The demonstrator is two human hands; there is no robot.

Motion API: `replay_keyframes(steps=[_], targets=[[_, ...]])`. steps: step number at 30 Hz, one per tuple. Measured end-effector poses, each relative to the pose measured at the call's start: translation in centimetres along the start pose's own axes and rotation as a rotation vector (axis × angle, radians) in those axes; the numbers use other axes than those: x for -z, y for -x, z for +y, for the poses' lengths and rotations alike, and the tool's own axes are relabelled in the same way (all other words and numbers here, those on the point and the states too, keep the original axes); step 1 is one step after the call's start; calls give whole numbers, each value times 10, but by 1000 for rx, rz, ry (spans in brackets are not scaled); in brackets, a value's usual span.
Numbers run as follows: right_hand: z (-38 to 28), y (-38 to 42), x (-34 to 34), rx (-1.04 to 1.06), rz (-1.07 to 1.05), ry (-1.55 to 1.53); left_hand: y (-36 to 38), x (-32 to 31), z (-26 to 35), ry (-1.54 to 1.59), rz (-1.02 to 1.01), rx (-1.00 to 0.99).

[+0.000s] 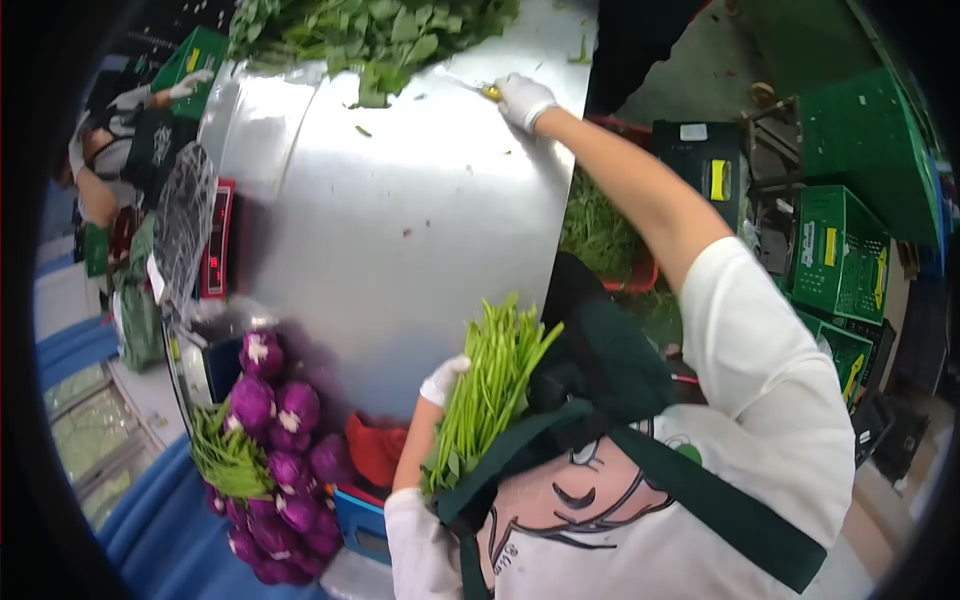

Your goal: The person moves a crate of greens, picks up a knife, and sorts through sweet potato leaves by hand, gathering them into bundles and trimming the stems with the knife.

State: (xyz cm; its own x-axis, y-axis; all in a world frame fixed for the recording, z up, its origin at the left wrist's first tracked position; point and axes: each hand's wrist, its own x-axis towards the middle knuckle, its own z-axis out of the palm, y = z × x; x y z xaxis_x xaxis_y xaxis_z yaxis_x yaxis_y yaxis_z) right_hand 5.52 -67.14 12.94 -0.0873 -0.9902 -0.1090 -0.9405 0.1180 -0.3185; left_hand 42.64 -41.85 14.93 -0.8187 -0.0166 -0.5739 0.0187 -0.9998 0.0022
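My left hand (446,380), in a white glove, clasps a thick bunch of green leafy-vegetable stems (490,375) against my body, with the cut ends up and some leaves at the bottom. Across the metal table (400,180), my outstretched right hand (525,101), also gloved, has its fingers closed on the yellow handle of a knife (489,92). The thin blade points left, close to the table top. Just beyond it lies a heap of leafy greens (400,35).
At left stand a scale with a red display (216,240) and a pile of red cabbages (285,470) with green beans (230,455) beside it. Green crates (840,250) are stacked at right, near a red bin of greens (600,230). Another person (130,150) works at far left.
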Motion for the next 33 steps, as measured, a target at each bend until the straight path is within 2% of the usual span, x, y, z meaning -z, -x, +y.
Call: replay_keyframes(steps=[1,3,5,6,7,8,9,10,11,13,15,17,18,21,22,27,33], targets=[[-4,12,6,-18,-79,-38,4,0,-5,11,-3,-4],[-9,57,26,-195,-305,-515,11,1,-16,5,36,-60],[-6,118,46,-164,-415,-688,10,-3,-19,24,54,-129],[2,146,42,-227,-475,-751,10,4,-22,-14,30,-149],[9,181,39,-110,-517,-1034,11,2,-25,-12,24,-186],[-13,222,77,-116,-523,-1133,14,0,-25,-15,18,-222],[-21,249,86,-91,-496,-1112,14,-3,-25,-20,11,-257],[-28,271,94,-102,-546,-1249,16,-24,-22,-109,13,-337],[-35,288,100,-139,-612,-1340,16,-33,-18,-63,-80,-336],[-43,314,108,-114,-624,-1334,10,-48,-13,35,-271,-319],[-45,329,107,208,-374,-1069,-2,-61,-8,17,-264,-333],[-43,341,123,175,-432,-858,-20,-63,-3,-42,-270,-295],[-40,346,128,221,-346,-804,-30,-68,-2,-66,-279,-280],[-24,363,146,139,-304,-674,-60,-86,-8,-101,-286,-246],[-16,369,147,143,-238,-649,-67,-93,-12,-108,-284,-245],[13,388,169,109,-218,-586,-88,-126,-20,-185,-263,-225],[22,388,186,67,-220,-560,-103,-163,9,-396,-201,-194]])
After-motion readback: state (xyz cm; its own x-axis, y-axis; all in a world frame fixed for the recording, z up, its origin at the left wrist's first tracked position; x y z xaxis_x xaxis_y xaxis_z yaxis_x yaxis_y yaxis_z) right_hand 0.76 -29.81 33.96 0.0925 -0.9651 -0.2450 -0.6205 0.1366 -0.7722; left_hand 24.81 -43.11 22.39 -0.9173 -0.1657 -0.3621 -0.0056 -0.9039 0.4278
